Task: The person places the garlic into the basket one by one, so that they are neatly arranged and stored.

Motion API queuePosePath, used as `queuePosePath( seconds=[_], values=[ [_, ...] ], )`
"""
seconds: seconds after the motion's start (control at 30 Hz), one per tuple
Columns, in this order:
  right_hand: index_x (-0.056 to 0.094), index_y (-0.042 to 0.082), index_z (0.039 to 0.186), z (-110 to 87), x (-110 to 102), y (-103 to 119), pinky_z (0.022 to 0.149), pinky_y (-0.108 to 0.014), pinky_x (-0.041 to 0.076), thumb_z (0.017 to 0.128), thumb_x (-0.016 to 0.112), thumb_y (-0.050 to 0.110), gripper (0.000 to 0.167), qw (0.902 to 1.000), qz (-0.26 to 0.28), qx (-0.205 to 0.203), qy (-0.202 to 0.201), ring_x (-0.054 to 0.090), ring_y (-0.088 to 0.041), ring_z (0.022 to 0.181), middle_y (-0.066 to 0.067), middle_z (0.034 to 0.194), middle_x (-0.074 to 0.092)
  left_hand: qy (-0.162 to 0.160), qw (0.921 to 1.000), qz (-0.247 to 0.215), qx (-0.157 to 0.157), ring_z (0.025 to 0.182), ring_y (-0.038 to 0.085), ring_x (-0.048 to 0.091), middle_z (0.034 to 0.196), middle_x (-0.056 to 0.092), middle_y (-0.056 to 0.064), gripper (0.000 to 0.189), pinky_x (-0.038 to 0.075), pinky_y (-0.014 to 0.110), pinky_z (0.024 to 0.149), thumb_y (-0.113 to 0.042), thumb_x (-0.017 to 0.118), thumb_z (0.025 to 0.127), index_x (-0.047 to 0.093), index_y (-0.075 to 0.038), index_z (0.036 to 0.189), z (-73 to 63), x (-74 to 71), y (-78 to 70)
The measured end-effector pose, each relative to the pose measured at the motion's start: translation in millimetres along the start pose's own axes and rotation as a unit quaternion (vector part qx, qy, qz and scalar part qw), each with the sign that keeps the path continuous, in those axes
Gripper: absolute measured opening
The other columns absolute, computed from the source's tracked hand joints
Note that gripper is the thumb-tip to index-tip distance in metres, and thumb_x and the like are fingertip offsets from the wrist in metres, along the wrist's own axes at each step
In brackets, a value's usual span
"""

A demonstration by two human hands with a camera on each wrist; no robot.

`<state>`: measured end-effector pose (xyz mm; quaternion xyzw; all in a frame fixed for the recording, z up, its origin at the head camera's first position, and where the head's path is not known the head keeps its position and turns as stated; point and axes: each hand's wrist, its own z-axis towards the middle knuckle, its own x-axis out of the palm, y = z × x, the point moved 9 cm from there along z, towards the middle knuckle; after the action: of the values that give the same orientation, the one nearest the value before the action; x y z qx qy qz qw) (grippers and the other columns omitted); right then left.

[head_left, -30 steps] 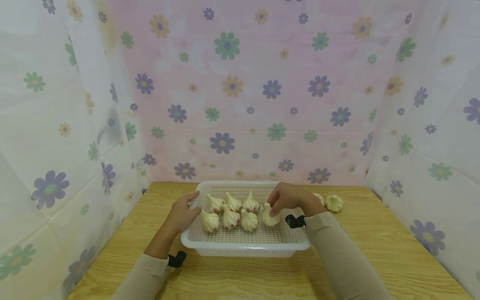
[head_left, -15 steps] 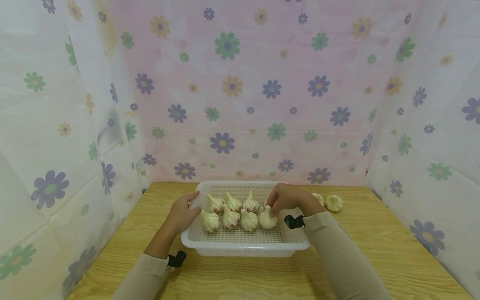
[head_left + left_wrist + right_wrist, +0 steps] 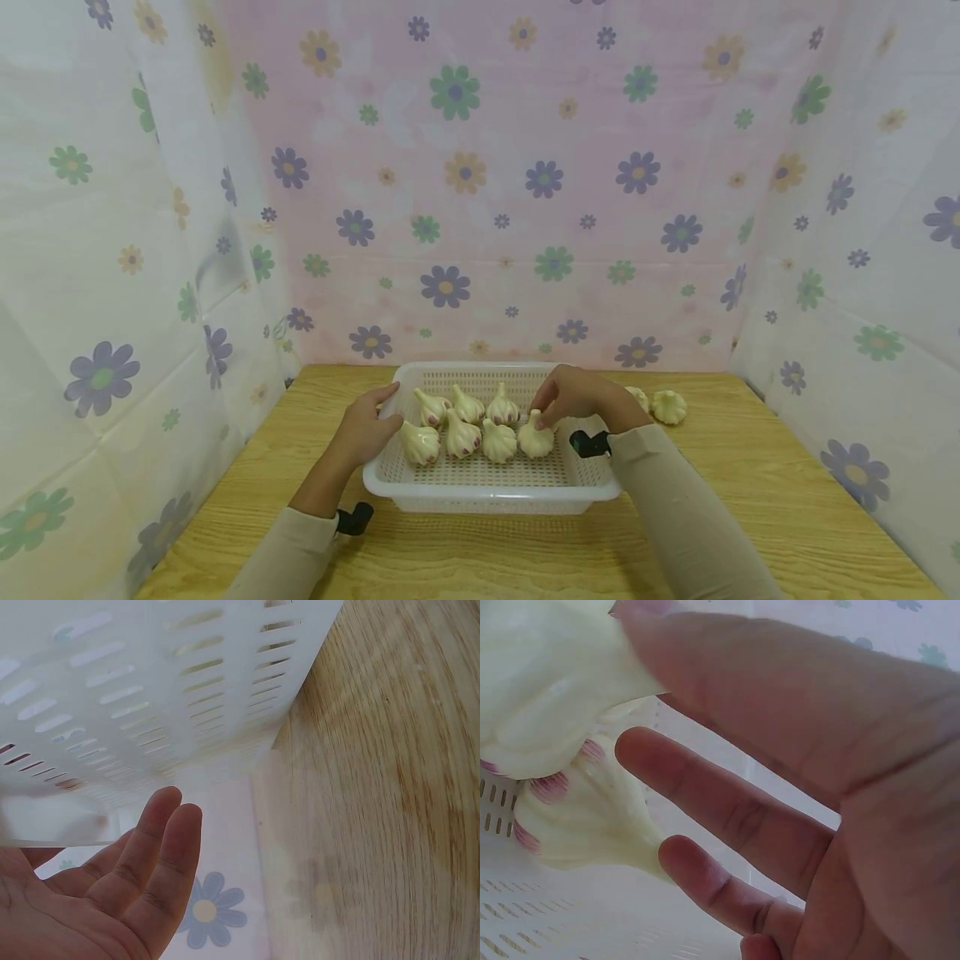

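Observation:
A white perforated plastic basket [image 3: 487, 493] stands on the table with several pale garlic bulbs [image 3: 462, 435] in two rough rows, some purple-streaked. My left hand [image 3: 365, 429] holds its left rim; in the left wrist view two fingers [image 3: 169, 862] stretch out below the basket wall. With thumb and fingertips, my right hand [image 3: 577, 396] pinches the neck of a garlic bulb [image 3: 536, 443] at the right end of the front row. Behind it, mostly hidden by the hand in the head view, lies another garlic bulb [image 3: 585, 817]. The right hand's other fingers extend loosely beside that bulb.
Two garlic bulbs [image 3: 669, 407] lie on the wood-grain table [image 3: 750, 492] right of the basket, one partly covered by the right wrist. A flowered cloth [image 3: 495, 167] encloses the back and sides. Small black devices [image 3: 590, 443] sit at both wrists.
The pinched garlic bulb has shifted slightly left and down beside its neighbour, and its neck now points more upright. My left hand and the basket stay in place.

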<state>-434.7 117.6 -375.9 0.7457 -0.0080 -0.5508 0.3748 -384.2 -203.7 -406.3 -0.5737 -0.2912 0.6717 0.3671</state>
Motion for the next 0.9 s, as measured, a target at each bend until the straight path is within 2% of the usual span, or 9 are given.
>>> queuePosePath(
  seconds=[0.3, 0.5, 0.73, 0.9],
  values=[
    [0.082, 0.014, 0.111, -1.0, -1.8, 3.4, 0.091, -0.046, 0.06, 0.091, 0.079, 0.031, 0.027, 0.999, -0.024, -0.037, 0.001, 0.072, -0.018, 0.102, -0.001, 0.113, 0.078, -0.002, 1.0, -0.007, 0.0, 0.09, 0.03, 0.074, 0.147, 0.054, 0.031, 0.064, 0.064, 0.041, 0.064, -0.016, 0.061, 0.094, 0.046, -0.007, 0.156, -1.0, 0.3, 0.1],
    [0.08, 0.011, 0.118, -7.0, -10.8, 4.8, 0.092, -0.046, 0.06, 0.094, 0.076, 0.034, 0.034, 0.997, -0.031, -0.069, -0.014, 0.073, -0.02, 0.104, 0.0, 0.114, 0.078, -0.001, 1.0, -0.005, -0.004, 0.094, 0.03, 0.073, 0.149, 0.053, 0.03, 0.063, 0.064, 0.037, 0.065, -0.016, 0.061, 0.095, 0.046, -0.008, 0.156, 0.4, 2.5, 2.1],
    [0.08, 0.02, 0.119, -17.3, -29.4, -8.2, 0.095, -0.046, 0.06, 0.094, 0.076, 0.039, 0.032, 0.9955, 0.004, -0.067, -0.066, 0.071, -0.021, 0.11, 0.001, 0.121, 0.076, 0.002, 0.9999, -0.01, -0.007, 0.092, 0.032, 0.074, 0.147, 0.053, 0.031, 0.064, 0.064, 0.041, 0.065, -0.015, 0.06, 0.095, 0.045, -0.008, 0.157, -0.8, 3.2, 1.0],
    [0.078, 0.016, 0.122, -29.7, -44.6, -15.9, 0.099, -0.052, 0.057, 0.096, 0.073, 0.037, 0.034, 0.9913, 0.047, -0.071, -0.101, 0.069, -0.029, 0.116, -0.008, 0.126, 0.074, -0.001, 1.0, -0.006, -0.007, 0.089, 0.03, 0.074, 0.145, 0.055, 0.032, 0.064, 0.064, 0.043, 0.065, -0.016, 0.06, 0.095, 0.045, -0.008, 0.157, -1.2, 1.8, 0.3]
  ],
)
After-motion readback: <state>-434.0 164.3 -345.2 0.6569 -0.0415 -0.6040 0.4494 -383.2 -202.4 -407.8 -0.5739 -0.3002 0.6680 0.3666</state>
